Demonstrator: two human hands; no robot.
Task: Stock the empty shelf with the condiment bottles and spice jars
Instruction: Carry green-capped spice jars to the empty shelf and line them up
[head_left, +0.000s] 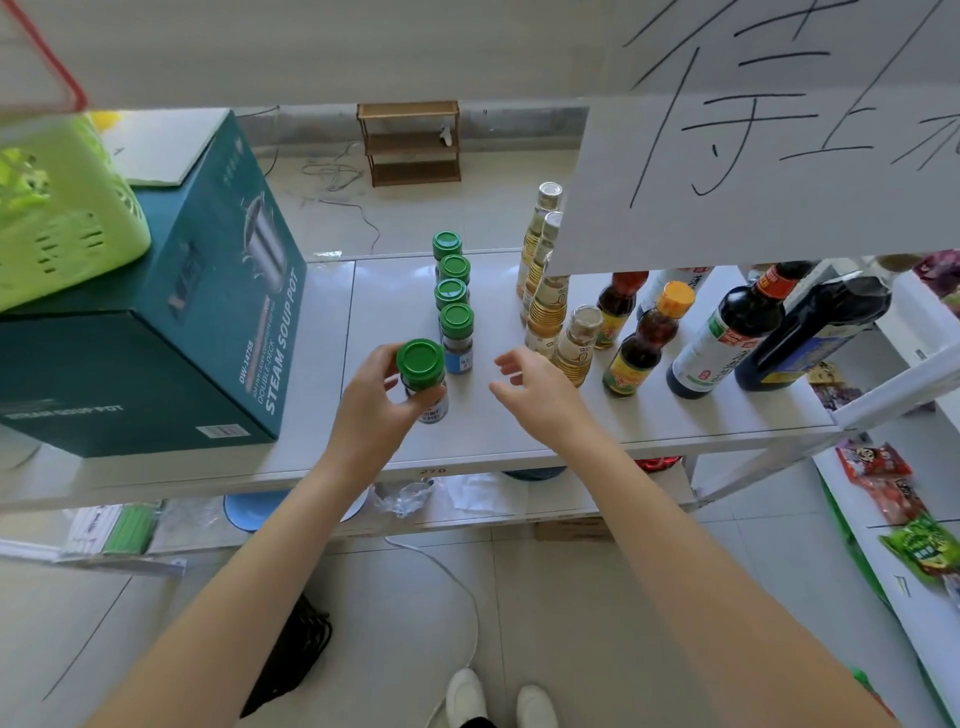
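Head view. Left hand (382, 400) grips a green-capped spice jar (422, 364), fingers and thumb curled round its body, at the near end of a row of four matching jars (453, 291) on the white shelf (675, 421). Cannot tell whether the held jar touches the shelf. Right hand (540, 387) hovers just beside, fingers spread and loosely bent, holding nothing. Pale vinegar bottles (545, 291) line up to its right, then an orange-capped bottle (647, 343) and dark soy sauce bottles (727, 332). Teal soup pot box (208, 312) stands at left.
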